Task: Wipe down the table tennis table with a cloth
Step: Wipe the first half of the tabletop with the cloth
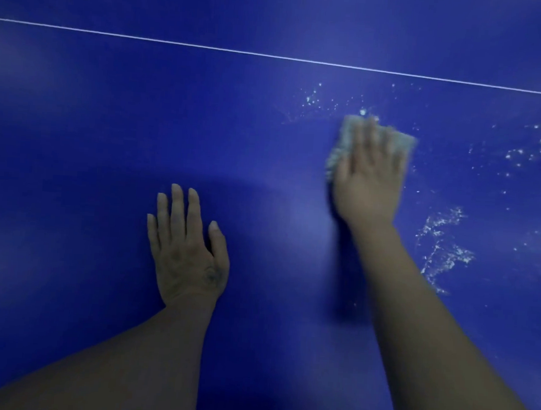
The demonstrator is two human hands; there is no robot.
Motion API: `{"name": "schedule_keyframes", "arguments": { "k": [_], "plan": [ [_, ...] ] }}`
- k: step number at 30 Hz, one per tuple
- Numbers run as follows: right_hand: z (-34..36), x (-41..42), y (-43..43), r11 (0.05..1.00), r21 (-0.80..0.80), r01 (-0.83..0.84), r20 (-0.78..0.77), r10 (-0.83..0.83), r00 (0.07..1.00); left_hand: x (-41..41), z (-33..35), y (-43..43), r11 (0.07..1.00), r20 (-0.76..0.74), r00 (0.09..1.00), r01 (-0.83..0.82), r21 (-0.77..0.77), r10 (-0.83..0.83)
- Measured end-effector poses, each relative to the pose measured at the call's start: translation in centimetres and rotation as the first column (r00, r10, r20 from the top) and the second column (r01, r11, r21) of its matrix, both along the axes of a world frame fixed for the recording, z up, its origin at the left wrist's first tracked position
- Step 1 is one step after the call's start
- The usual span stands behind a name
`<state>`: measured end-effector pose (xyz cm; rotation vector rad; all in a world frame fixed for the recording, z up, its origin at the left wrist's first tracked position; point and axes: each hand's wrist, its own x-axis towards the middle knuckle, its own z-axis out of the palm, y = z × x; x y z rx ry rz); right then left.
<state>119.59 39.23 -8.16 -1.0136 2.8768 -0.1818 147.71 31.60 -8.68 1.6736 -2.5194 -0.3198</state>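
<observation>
We press our right hand [370, 176] flat on a pale grey cloth [342, 142] lying on the blue table tennis table [94, 114], fingers straight and slightly spread over it, though blur softens their outline. Our left hand [187, 250] rests palm-down on the bare surface nearer to us, fingers straight and close together, thumb apart. White droplets [444, 247] speckle the table right of the cloth, and a thin white line [209, 47] runs across beyond it.

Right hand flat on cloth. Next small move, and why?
Probably slide the cloth rightward under the right hand: white specks dot the blue table there, while the surface near the left hand looks clean.
</observation>
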Motion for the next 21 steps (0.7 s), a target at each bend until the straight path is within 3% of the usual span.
{"name": "schedule_keyframes", "arguments": {
  "k": [2,3,7,8,11,12,15,17,21],
  "plan": [
    [0.3,-1.5,2.0,0.975,0.004,0.22,0.042,-0.22,0.975,0.0,0.1,0.0,1.0,0.005,1.0,0.0,0.009,0.0],
    [0.5,-1.0,2.1,0.972,0.006,0.234,0.047,-0.234,0.971,0.0,0.1,0.0,1.0,0.01,1.0,0.0,0.016,0.0],
    [0.1,1.6,3.4,0.994,0.01,-0.112,0.002,0.112,0.994,0.0,0.2,-0.1,1.0,0.012,1.0,-0.002,0.023,0.001],
    [0.2,1.3,4.2,0.998,0.016,-0.063,0.005,0.063,0.998,-0.1,0.2,-0.1,1.0,0.012,1.0,-0.002,0.024,0.002],
    [0.8,1.5,5.0,0.95,0.054,0.306,0.032,-0.308,0.951,-0.1,0.3,0.0,0.999,0.013,1.0,-0.003,0.033,0.003],
    [0.9,3.0,4.0,0.946,0.069,0.317,0.014,-0.318,0.948,-0.1,0.4,0.0,0.999,0.013,1.0,-0.003,0.035,0.003],
    [0.9,8.7,-1.3,0.998,0.022,-0.052,0.012,0.051,0.999,-0.1,0.5,0.0,1.0,0.011,1.0,-0.004,0.028,0.004],
    [0.5,11.0,-5.2,0.955,-0.023,-0.295,0.024,0.295,0.955,-0.1,0.4,0.0,1.0,0.011,1.0,0.008,0.01,-0.008],
    [0.7,10.7,-12.2,0.842,-0.013,-0.54,0.013,0.54,0.842,0.1,-0.1,-0.1,1.0,0.029,0.999,0.017,0.002,-0.017]
  ]
}}
